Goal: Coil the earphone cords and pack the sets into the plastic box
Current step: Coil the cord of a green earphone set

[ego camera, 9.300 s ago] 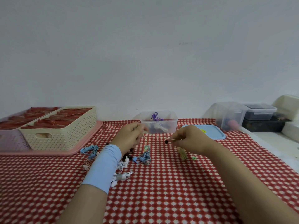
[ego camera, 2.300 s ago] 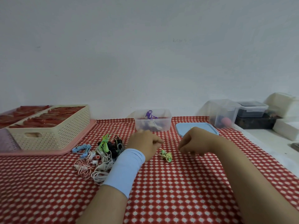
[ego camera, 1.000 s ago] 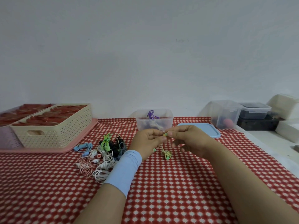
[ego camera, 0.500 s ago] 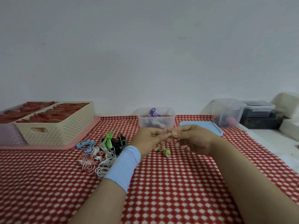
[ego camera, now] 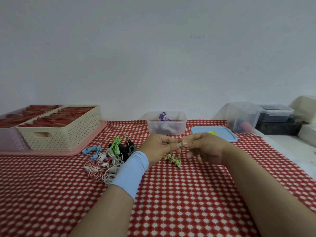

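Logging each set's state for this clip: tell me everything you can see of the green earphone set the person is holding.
The green earphone set is a thin yellow-green cord bunched in a small loose tangle, with a yellowish piece at its left. One short green end is pinched between the fingertips of the left hand and right hand, which meet above it. The tangle hangs just below them over the checked cloth; whether it touches the cloth is unclear.

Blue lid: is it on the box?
No, the blue lid lies flat on the cloth, right of the open box.
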Demonstrator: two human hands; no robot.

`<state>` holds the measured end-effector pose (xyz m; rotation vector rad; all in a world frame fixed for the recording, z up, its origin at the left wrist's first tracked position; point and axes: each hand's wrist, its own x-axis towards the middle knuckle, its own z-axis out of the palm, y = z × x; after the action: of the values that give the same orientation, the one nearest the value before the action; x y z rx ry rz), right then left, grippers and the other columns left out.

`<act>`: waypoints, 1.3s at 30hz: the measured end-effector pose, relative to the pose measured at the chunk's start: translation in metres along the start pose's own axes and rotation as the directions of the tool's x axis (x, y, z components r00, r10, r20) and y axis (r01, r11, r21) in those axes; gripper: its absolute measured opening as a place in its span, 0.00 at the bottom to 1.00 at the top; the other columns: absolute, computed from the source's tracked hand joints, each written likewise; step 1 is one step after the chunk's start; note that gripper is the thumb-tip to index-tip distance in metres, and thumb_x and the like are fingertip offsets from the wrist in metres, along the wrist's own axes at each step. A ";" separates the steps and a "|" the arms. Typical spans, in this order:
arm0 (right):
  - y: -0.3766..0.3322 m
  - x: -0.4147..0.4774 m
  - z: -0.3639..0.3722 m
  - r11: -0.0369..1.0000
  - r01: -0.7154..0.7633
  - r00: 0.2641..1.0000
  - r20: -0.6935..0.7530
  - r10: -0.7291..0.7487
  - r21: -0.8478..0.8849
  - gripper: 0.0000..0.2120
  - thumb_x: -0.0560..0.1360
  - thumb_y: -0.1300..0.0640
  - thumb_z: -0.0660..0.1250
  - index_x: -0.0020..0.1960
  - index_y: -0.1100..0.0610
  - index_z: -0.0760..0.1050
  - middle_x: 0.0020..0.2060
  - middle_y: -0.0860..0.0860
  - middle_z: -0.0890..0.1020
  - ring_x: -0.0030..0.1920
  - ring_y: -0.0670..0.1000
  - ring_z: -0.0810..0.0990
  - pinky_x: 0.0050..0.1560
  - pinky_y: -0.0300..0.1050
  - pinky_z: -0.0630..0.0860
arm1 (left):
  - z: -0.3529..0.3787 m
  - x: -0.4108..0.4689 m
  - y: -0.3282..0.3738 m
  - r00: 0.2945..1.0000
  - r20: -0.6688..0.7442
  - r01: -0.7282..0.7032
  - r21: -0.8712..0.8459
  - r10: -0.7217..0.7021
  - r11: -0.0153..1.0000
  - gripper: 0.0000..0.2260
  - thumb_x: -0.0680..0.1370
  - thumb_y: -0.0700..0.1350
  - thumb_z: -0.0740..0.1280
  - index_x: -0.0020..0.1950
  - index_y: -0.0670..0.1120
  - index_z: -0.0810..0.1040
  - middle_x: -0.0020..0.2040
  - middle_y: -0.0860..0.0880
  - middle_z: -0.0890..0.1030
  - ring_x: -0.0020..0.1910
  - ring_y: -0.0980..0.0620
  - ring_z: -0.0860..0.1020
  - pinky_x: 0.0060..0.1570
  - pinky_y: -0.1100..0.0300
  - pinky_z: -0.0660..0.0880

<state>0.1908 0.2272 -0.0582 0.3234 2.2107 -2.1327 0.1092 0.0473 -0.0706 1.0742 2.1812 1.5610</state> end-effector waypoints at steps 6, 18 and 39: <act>-0.005 -0.005 -0.001 0.991 0.114 0.990 -0.079 -0.119 -0.063 0.11 0.76 0.60 0.71 0.57 0.61 0.82 0.47 0.59 0.86 0.34 0.50 0.82 0.26 0.39 0.70 | 0.003 0.002 0.001 0.994 -0.105 -0.001 -0.070 -0.006 0.998 0.04 0.76 0.43 0.72 0.50 0.49 0.85 0.42 0.52 0.87 0.44 0.61 0.84 0.48 0.71 0.77; -0.009 -0.010 0.005 0.933 0.228 0.952 -0.137 -0.273 -0.277 0.07 0.74 0.64 0.75 0.52 0.60 0.84 0.40 0.55 0.87 0.34 0.52 0.83 0.28 0.42 0.75 | 0.003 0.005 0.000 0.988 -0.153 0.002 -0.026 -0.006 1.000 0.04 0.73 0.41 0.75 0.46 0.50 0.84 0.42 0.51 0.87 0.44 0.56 0.85 0.53 0.61 0.79; -0.008 -0.013 0.012 0.947 0.179 0.959 -0.168 -0.229 -0.266 0.05 0.77 0.56 0.73 0.51 0.54 0.85 0.43 0.51 0.88 0.35 0.51 0.84 0.30 0.41 0.76 | 0.004 0.004 -0.001 0.979 -0.203 0.012 0.021 -0.007 1.000 0.04 0.74 0.42 0.74 0.47 0.50 0.84 0.42 0.56 0.85 0.40 0.64 0.82 0.43 0.72 0.76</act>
<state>0.2002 0.2136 -0.0482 0.3143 2.7009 -1.9546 0.1082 0.0531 -0.0722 0.9453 2.3348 1.7144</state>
